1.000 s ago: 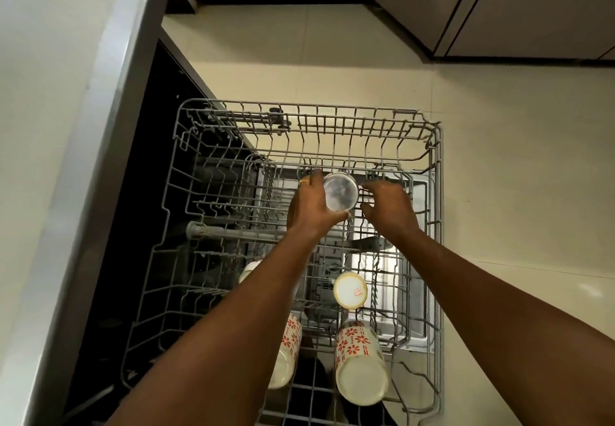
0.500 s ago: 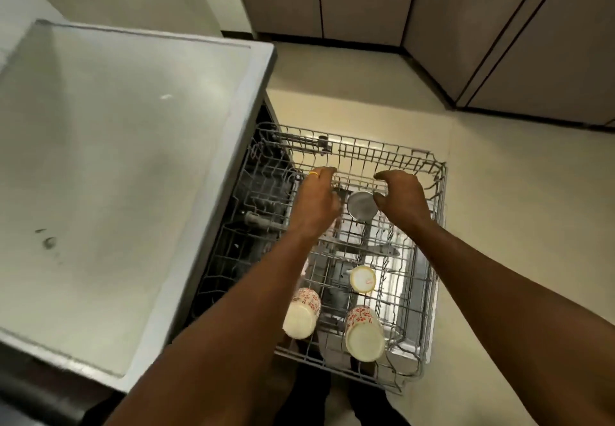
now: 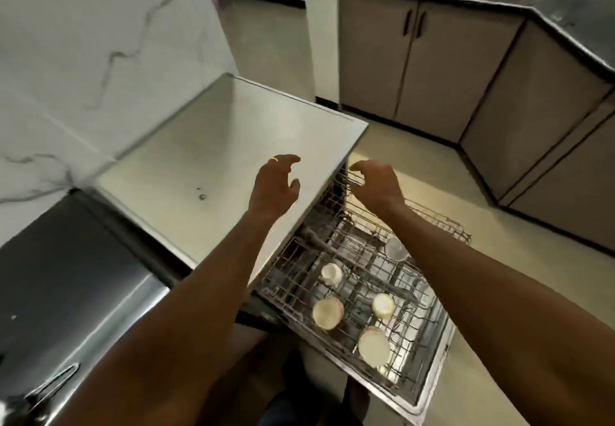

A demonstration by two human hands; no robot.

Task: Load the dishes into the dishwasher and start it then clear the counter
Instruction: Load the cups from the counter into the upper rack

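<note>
Over the smooth steel surface (image 3: 199, 146) and wire rack (image 3: 444, 225), left hand (image 3: 274, 187) and right hand (image 3: 377, 184) hover, fingers (image 3: 288, 159) released, empty; round cups (image 3: 327, 313) sit inside.

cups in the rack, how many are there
5. Clear glass at the far end of the rack; small white cup left of centre; left cup and middle cup side by side nearer; near cup closest. Arms may hide more.
</note>
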